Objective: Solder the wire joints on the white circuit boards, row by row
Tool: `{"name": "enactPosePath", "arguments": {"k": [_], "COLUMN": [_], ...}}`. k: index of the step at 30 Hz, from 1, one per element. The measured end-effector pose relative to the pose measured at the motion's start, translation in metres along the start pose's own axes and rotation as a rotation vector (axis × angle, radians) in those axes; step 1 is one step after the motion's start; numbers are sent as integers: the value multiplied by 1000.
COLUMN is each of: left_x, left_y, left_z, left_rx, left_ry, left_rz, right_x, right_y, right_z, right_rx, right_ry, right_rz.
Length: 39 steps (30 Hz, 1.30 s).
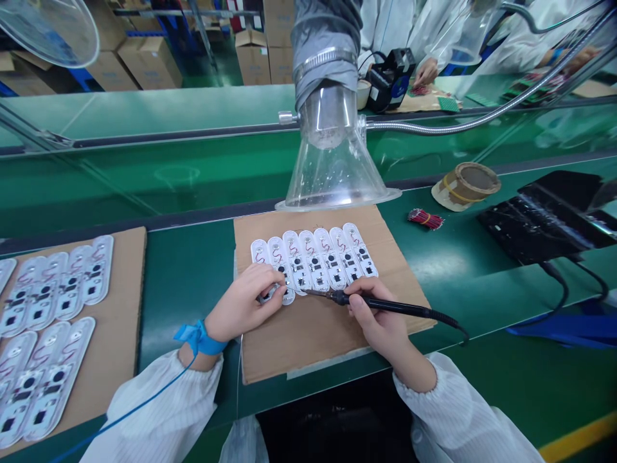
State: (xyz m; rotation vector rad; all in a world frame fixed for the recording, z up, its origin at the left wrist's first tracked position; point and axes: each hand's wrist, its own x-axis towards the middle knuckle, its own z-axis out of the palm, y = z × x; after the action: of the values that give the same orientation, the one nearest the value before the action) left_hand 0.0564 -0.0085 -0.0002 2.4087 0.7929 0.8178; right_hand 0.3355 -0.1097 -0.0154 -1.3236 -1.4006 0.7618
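Observation:
My right hand point(378, 315) is closed around a black soldering iron point(366, 301), whose metal tip points left over the lower part of a row of white oblong circuit boards point(318, 260). The boards carry black components and thin red wires. At the left end of the row, my left hand point(253, 292) has thumb and forefinger pinched on what looks like a thin solder wire point(293, 289), near the iron's tip. That hand partly covers the first boards. Beneath the row lies a brown cardboard sheet point(308, 341). A blue wrist strap point(202, 337) circles my left wrist.
A clear fume hood point(335, 170) hangs just beyond the boards. To the left, more boards point(62, 379) lie on another cardboard sheet point(123, 321). On the right are a red wire bundle point(425, 219), a cardboard roll point(465, 186) and a black case point(540, 218). Co-workers sit across the bench.

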Motion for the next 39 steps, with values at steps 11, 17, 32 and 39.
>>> {"name": "enactPosePath", "arguments": {"k": [11,17,32,39], "left_x": [-2,-6,-4,-15], "left_y": [-1,-2,-7,6], "left_z": [-2,-9,-45,-16], "left_rx": [-1,-72,-907,-1126], "left_ry": [6,64,374,-359], "left_rz": [-43,-158,-733,-491], "right_x": [1,-2,-3,-7], "right_y": [-2,1,4,2], "right_z": [1,0,1,-4], "right_rx": [-1,21,75,113], "right_ry": [-7,13,61,-98], "right_rz": [-2,9,-14,-59]}}
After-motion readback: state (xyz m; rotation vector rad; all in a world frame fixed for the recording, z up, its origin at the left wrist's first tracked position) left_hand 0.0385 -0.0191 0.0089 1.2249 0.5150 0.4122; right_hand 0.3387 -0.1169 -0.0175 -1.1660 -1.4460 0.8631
